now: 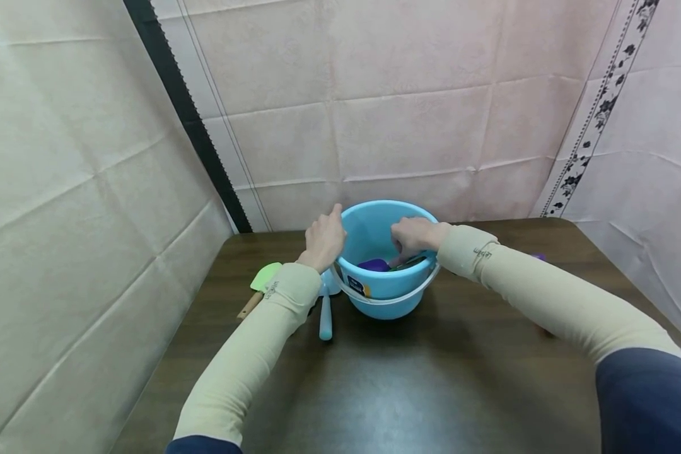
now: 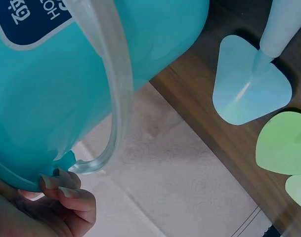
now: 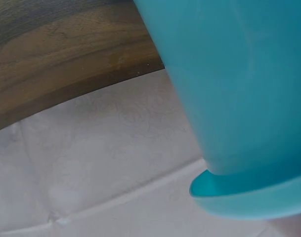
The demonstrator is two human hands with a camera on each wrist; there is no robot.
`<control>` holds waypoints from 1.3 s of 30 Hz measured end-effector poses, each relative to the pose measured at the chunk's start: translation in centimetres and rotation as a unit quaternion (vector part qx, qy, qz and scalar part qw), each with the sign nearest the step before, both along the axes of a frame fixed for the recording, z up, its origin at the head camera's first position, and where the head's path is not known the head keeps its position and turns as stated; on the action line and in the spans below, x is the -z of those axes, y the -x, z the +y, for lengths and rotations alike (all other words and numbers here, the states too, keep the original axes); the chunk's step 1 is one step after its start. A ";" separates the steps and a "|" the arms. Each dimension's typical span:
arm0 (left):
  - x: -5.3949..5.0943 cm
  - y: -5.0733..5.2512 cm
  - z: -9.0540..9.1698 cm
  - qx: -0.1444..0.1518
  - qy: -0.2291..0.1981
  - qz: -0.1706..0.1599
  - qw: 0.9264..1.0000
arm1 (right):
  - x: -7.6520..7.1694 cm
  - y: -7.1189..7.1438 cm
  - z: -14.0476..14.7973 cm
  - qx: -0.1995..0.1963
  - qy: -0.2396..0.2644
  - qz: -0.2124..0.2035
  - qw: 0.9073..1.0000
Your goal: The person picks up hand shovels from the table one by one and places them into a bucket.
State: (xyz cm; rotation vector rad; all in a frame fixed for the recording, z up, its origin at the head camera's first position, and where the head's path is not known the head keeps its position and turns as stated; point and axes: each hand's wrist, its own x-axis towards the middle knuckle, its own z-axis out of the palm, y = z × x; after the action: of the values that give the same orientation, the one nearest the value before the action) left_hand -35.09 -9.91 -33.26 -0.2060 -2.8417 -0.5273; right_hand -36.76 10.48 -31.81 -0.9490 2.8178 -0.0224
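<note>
A light blue bucket (image 1: 386, 306) with a white handle (image 2: 118, 74) stands at the table's far side, tilted slightly toward me. My left hand (image 1: 325, 241) grips its rim on the left, and the left wrist view shows fingertips (image 2: 70, 192) curled at the rim beside the handle's joint. My right hand (image 1: 417, 234) reaches over the right rim into the bucket, fingers pointing down. Near those fingers lie a purple piece (image 1: 374, 265) and a dark green-edged item (image 1: 410, 263). Whether the right fingers hold anything is hidden. The right wrist view shows only the bucket's wall (image 3: 239, 98) and rim.
Left of the bucket lie a blue hand shovel (image 1: 326, 318) and a green spade (image 1: 265, 276) with a wooden handle. A small purple thing (image 1: 539, 256) shows behind my right forearm. The brown table (image 1: 374, 391) ends at a cloth-covered wall (image 1: 403, 139).
</note>
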 end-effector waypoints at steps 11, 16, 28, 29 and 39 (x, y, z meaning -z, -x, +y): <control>-0.1 0.0 0.0 -0.001 -0.001 -0.005 1.000 | -1.0 -0.7 1.1 -0.013 0.056 0.044 0.997; 0.1 0.0 -0.1 0.001 -0.003 -0.003 1.000 | -1.3 -0.9 2.2 -0.029 0.120 0.143 0.982; 0.1 0.0 -0.1 0.003 0.002 0.010 1.000 | -1.2 -1.7 6.8 0.072 0.254 0.260 0.929; 0.1 0.0 -0.1 0.003 0.002 0.009 1.000 | -1.0 -1.7 7.3 0.087 0.255 0.258 0.928; 0.1 0.1 -0.2 0.006 -0.003 0.011 1.000 | 2.2 -2.7 13.3 0.256 0.209 0.237 0.914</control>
State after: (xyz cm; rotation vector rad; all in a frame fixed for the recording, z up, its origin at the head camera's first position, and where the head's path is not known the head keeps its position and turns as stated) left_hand -35.23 -10.08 -33.41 -0.2275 -2.8195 -0.5337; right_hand -34.09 23.76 -33.96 -0.2496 3.5235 -0.5491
